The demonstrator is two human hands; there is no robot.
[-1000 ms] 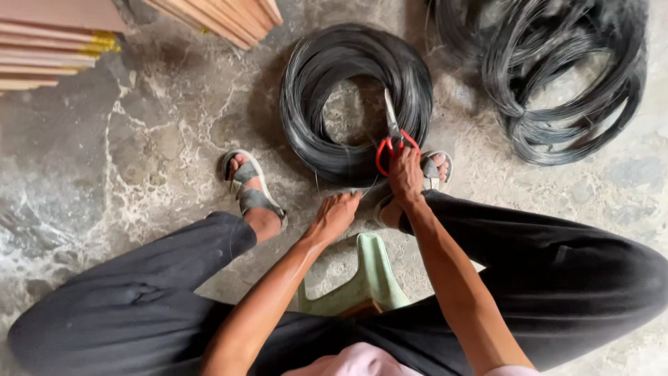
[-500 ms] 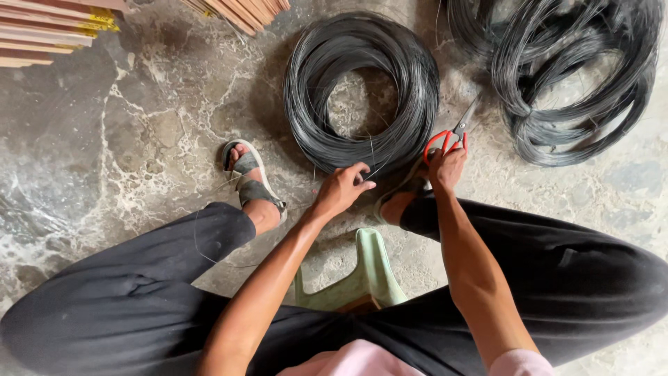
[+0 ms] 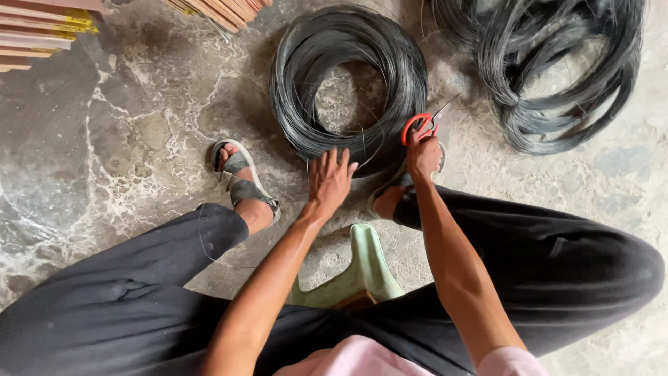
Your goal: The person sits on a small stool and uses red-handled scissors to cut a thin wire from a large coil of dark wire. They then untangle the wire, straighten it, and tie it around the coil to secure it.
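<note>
Wire coil (image 3: 348, 83), black and tightly wound, lies flat on the mottled concrete floor (image 3: 125, 139) directly ahead of the seated person, between the two sandalled feet. The left hand (image 3: 328, 177) is spread wide, palm down, with its fingertips (image 3: 332, 157) resting on the coil's near rim. The right hand (image 3: 423, 154) is closed around the red handles of a pair of scissors (image 3: 422, 124), whose blades point up and to the right, just beside the coil's right edge. A second, looser coil (image 3: 557, 69) of the same black wire sits near the floor's upper right. Stacked wooden boards (image 3: 42, 35) lie at the upper left. A pale green plastic stool (image 3: 362, 268) shows between the person's black-trousered legs.
</note>
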